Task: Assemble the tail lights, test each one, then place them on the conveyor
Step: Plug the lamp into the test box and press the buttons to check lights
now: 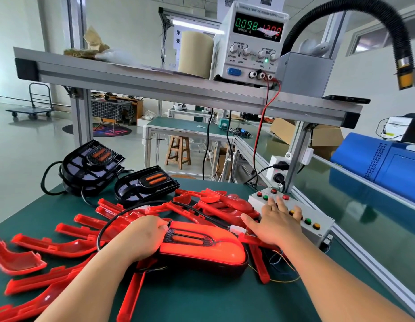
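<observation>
One lit light (202, 249) is gripped by the left hand (144, 238) while the box (313, 237) is pressed by the flat right hand (276, 220); its plug (236, 228) could be strained if lifted early.

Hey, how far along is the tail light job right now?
Done: one tail light is assembled, lens on. In hand: it's being tested, glowing red, with the left hand gripping its end and the right hand flat on the button box. Left: two black housings and loose red lenses await assembly; no tail light shows on the conveyor.
</observation>
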{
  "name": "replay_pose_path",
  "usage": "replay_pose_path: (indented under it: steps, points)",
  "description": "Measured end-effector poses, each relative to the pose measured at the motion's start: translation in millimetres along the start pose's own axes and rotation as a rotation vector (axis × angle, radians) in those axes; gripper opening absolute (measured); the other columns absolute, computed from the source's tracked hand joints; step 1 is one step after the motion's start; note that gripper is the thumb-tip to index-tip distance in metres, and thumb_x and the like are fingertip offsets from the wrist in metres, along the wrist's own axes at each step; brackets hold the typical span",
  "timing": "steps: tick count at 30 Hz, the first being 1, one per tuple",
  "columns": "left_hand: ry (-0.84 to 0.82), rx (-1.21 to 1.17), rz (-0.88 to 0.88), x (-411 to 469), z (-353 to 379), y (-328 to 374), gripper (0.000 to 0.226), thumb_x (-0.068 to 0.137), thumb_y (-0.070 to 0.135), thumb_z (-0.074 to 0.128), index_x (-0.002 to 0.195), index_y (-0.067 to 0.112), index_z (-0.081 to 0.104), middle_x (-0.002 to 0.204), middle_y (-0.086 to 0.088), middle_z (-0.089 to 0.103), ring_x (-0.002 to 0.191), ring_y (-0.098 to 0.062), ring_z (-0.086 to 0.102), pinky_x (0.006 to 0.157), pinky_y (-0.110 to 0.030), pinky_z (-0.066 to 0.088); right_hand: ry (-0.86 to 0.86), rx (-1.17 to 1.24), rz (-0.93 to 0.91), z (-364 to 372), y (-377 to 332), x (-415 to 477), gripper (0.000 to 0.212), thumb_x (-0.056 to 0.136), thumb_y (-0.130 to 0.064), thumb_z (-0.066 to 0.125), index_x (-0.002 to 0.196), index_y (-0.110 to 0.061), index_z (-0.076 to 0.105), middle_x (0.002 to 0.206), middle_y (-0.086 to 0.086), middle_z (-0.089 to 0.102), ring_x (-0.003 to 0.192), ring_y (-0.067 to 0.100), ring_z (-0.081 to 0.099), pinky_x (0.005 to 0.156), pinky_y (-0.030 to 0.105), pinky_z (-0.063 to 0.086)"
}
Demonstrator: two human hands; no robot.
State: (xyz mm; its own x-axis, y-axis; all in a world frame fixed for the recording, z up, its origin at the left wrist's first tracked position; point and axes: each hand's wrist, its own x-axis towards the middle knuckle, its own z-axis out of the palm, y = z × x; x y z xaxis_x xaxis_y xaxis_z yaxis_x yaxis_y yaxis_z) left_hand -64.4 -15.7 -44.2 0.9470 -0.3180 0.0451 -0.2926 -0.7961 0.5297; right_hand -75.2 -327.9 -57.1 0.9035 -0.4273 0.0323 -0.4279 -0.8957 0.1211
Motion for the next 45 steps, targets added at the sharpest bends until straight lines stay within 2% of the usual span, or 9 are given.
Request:
replay_pose_path:
  steps: [8,10,13,17,21,26,30,40,45]
  points:
    - [-0.024,-0.006,-0.003,-1,0,-1,0.033,0.104,0.025,0.036,0.109,0.012,0.066,0.104,-0.001,0.066,0.096,-0.016,0.058,0.073,-0.025,0.038,-0.011,-0.002,-0.022,-3,1,-2,0.099,0.082,-0.084,0.009,0.154,-0.018,0.021,0.165,0.002,-0.002,0.151,0.019,-0.01,0.114,0.057,-0.01]
    - [-0.039,-0.013,-0.009,0,0,-2,0.032,0.104,0.025,0.037,0.102,0.012,0.066,0.102,0.0,0.066,0.096,-0.016,0.059,0.075,-0.026,0.041,-0.013,-0.022,-0.028,-5,1,-1,0.098,0.083,-0.083,0.008,0.154,-0.017,0.021,0.165,0.003,-0.002,0.151,0.02,-0.009,0.114,0.057,-0.009]
    - [-0.058,-0.012,0.004,1,0,-2,0.021,0.103,0.024,0.037,0.091,0.019,0.054,0.101,-0.001,0.062,0.094,-0.017,0.056,0.081,-0.027,0.04,0.013,-0.015,-0.037,-6,1,3,0.098,0.083,-0.083,0.009,0.154,-0.017,0.019,0.165,0.002,-0.004,0.15,0.02,-0.012,0.114,0.057,-0.008]
    - [-0.065,0.005,0.003,0,-1,-1,0.025,0.103,0.025,0.037,0.095,0.019,0.059,0.112,-0.005,0.067,0.106,-0.02,0.06,0.089,-0.028,0.043,0.005,0.001,-0.098,-9,-4,14,0.095,0.084,-0.082,0.013,0.155,-0.019,0.015,0.164,-0.003,-0.009,0.149,0.016,-0.019,0.115,0.056,-0.009]
    - [-0.073,-0.002,-0.003,0,-2,-1,0.024,0.104,0.025,0.036,0.095,0.02,0.057,0.111,-0.004,0.066,0.102,-0.019,0.059,0.09,-0.03,0.043,-0.017,-0.032,-0.125,-7,-10,25,0.096,0.084,-0.082,0.011,0.156,-0.019,0.009,0.164,-0.002,-0.006,0.148,0.015,-0.021,0.115,0.057,-0.007]
    - [-0.033,-0.005,-0.016,0,-1,-1,0.034,0.104,0.025,0.036,0.117,0.011,0.064,0.118,-0.003,0.064,0.108,-0.019,0.058,0.089,-0.027,0.042,0.003,0.015,-0.099,-4,-13,29,0.104,0.078,-0.087,0.01,0.156,-0.017,0.011,0.165,-0.001,0.0,0.149,0.013,-0.016,0.115,0.057,-0.003]
    - [-0.039,0.004,-0.013,0,0,-1,0.03,0.104,0.025,0.036,0.104,0.013,0.063,0.118,-0.006,0.065,0.107,-0.02,0.059,0.087,-0.027,0.042,-0.003,0.023,-0.086,-5,-14,29,0.103,0.079,-0.086,0.009,0.156,-0.016,0.011,0.165,-0.001,0.001,0.149,0.012,-0.015,0.115,0.055,-0.001]
    - [-0.03,-0.011,-0.014,-1,0,0,0.034,0.104,0.024,0.036,0.115,0.009,0.064,0.116,-0.005,0.065,0.106,-0.02,0.058,0.088,-0.028,0.043,-0.019,0.009,-0.086,-8,-14,23,0.102,0.081,-0.085,0.01,0.156,-0.016,0.006,0.165,-0.001,-0.002,0.149,0.012,-0.015,0.115,0.056,-0.003]
    - [-0.041,-0.011,-0.012,-1,0,-1,0.029,0.104,0.024,0.036,0.103,0.013,0.063,0.115,-0.008,0.065,0.106,-0.021,0.059,0.086,-0.028,0.043,-0.019,0.009,-0.082,-9,-15,22,0.101,0.082,-0.084,0.01,0.156,-0.016,0.006,0.165,-0.001,-0.002,0.149,0.013,-0.014,0.115,0.056,-0.003]
